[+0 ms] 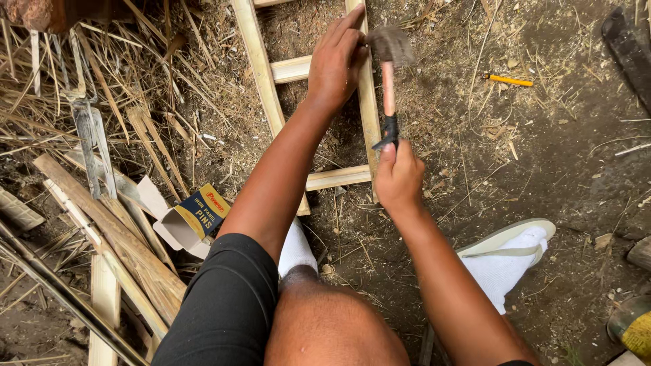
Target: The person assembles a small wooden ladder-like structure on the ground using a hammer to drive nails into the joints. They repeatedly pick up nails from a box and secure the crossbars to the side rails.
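View from above of a wooden frame [319, 122] lying flat on bare soil: two long rails joined by short cross-slats, ladder-fashion. The left hand [337, 59] lies palm-down on the frame's right rail, fingers extended and pressing, not clenched around anything. The right hand [399, 175] is closed about the lower end of a hammer [388, 81], whose handle rises just beside the right rail; the blurred head hangs over that rail, next to the left fingertips. Whether a nail stands there cannot be seen. The frame appears light, stiff and thin, likely to shift or split under a blow, so it is best steadied on a rail close to the joint. The hammer is head-heavy and best held low on the handle. Left of the frame lie an open cardboard box [192, 220] and loose laths [115, 237]; right of it, a yellow pencil [508, 80].
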